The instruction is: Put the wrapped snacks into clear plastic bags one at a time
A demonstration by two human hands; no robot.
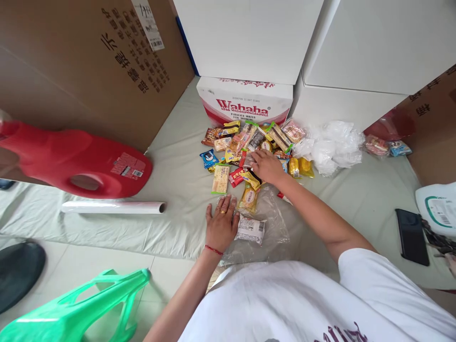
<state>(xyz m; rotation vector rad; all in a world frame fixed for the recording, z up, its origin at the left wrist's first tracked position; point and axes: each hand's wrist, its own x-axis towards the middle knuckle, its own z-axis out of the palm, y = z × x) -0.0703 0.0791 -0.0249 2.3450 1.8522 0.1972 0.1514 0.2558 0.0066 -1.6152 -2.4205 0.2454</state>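
Note:
A pile of several small wrapped snacks (249, 142) lies on a pale sheet (178, 190) on the floor. My right hand (265, 166) reaches into the pile, fingers curled down over a packet; what it grips is hidden. My left hand (221, 223) lies flat with fingers stretched out, pressing the edge of a clear plastic bag (270, 228). A white snack packet (251, 229) sits on or in that bag, just right of my left hand. A yellow packet (248, 198) lies between my two hands.
A Wahaha water carton (245, 102) and white boxes (249, 38) stand behind the pile. Big cardboard box (71, 57), red jug (71, 159) and film roll (114, 207) at left. Crumpled white plastic (331, 145), black phone (412, 236) at right. Green stool (78, 308) near left.

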